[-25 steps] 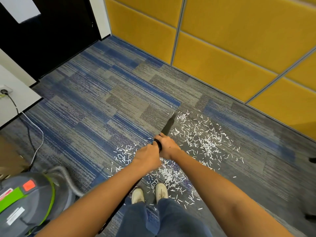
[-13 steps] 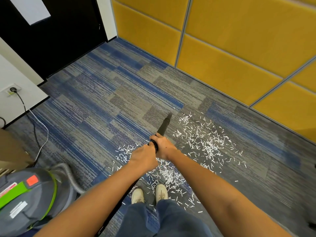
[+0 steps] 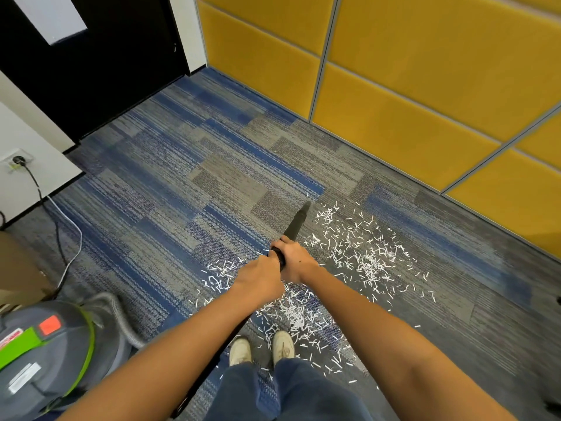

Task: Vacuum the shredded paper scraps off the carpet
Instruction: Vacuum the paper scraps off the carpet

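White shredded paper scraps (image 3: pixel 361 253) lie scattered on the blue and grey carpet (image 3: pixel 188 189), from my shoes outward to the right. Both hands hold a black vacuum wand (image 3: pixel 296 223). My left hand (image 3: pixel 258 282) grips it nearer to me, and my right hand (image 3: pixel 293 259) grips it just ahead. The wand's narrow tip (image 3: pixel 305 206) points down at the carpet, at the far left edge of the scrap patch. The wand's lower part is hidden under my left arm.
A grey and green vacuum canister (image 3: pixel 45 357) stands at the lower left, its ribbed hose (image 3: pixel 121 317) curving toward me. Cables (image 3: pixel 65 238) run from a wall socket (image 3: pixel 16 162). A yellow padded wall (image 3: pixel 409 86) bounds the right side, a black door (image 3: pixel 100 56) the far left.
The wand tip has shifted slightly left and away along the far edge of the scraps, and my view has tilted a little. Both hands keep their grip.
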`<state>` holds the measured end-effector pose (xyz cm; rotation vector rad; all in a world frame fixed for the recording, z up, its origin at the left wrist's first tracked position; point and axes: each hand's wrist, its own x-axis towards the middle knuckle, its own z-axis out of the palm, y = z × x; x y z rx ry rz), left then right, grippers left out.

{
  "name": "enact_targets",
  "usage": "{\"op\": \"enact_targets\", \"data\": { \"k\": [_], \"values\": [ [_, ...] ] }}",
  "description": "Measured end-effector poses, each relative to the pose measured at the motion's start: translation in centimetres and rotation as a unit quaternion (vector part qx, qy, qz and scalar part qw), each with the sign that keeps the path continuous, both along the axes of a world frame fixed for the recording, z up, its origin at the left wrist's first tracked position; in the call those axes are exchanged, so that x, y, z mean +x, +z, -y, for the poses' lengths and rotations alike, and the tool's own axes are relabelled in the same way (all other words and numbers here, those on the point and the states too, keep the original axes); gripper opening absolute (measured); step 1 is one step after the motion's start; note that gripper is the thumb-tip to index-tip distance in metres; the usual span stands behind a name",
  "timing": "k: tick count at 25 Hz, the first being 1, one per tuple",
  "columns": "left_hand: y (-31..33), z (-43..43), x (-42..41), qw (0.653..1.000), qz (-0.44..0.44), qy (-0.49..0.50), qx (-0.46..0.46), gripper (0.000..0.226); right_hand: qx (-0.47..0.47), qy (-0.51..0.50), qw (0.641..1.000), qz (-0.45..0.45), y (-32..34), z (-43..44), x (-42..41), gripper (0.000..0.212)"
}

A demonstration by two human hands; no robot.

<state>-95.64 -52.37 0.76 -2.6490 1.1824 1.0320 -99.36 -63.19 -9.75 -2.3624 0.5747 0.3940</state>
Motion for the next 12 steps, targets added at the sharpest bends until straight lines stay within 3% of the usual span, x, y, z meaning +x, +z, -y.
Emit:
{"op": "enact_targets", "data": {
  "k": [6, 12],
  "values": [
    [-0.2, 2.7, 1.5, 0.999, -0.009, 0.041, -0.007, 0.042, -0.006, 0.019, 1.0, -0.008, 0.0, 2.8, 2.5, 0.045],
    [-0.7, 5.2, 1.3, 1.0, -0.017, 0.004, -0.002, 0.045, -0.024, -0.007, 0.999, -0.032, -0.6, 5.1, 1.4, 0.047]
  ]
}}
